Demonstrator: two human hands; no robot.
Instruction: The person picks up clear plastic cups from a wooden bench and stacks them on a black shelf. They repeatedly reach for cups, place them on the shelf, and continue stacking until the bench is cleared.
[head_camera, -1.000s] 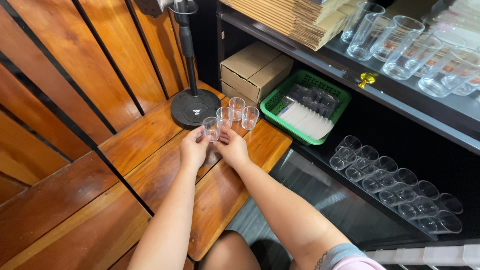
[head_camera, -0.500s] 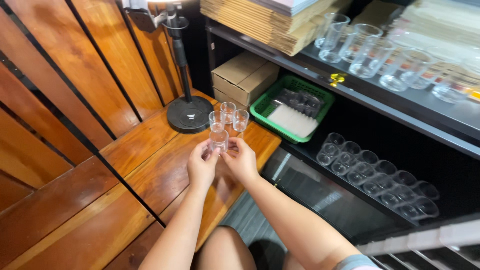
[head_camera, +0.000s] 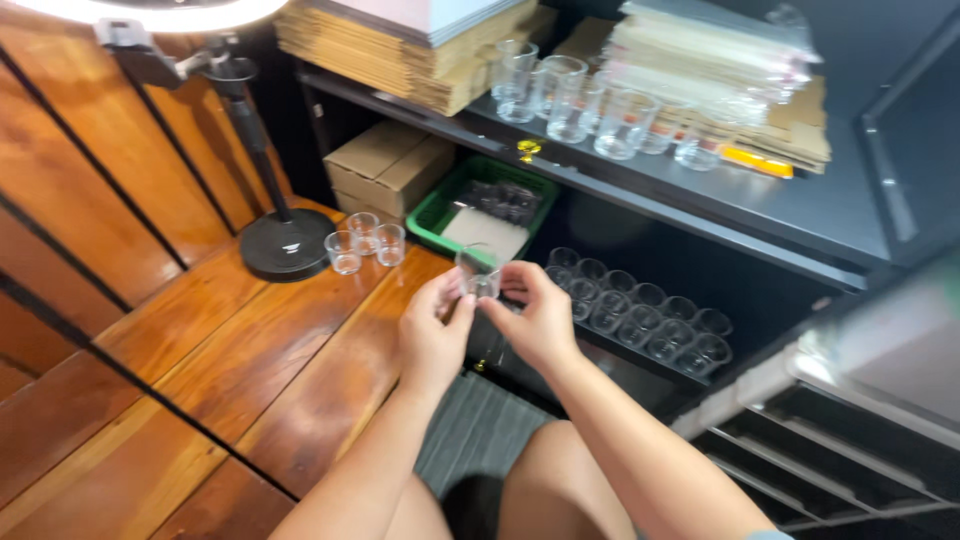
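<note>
So both hands, left hand (head_camera: 432, 335) and right hand (head_camera: 540, 320), pinch one small glass (head_camera: 478, 275) mid-air; three more glasses (head_camera: 364, 243) sit at ten o'clock beside the lamp base (head_camera: 285, 245).

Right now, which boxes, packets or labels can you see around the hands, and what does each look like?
Closed brown cardboard box: low shelf, left of the green plastic basket.
Stack of flattened brown cardboard: top shelf, left.
Pile of clear plastic packets: top shelf, right.
Small yellow-orange tag: shelf edge, under that pile.
</note>
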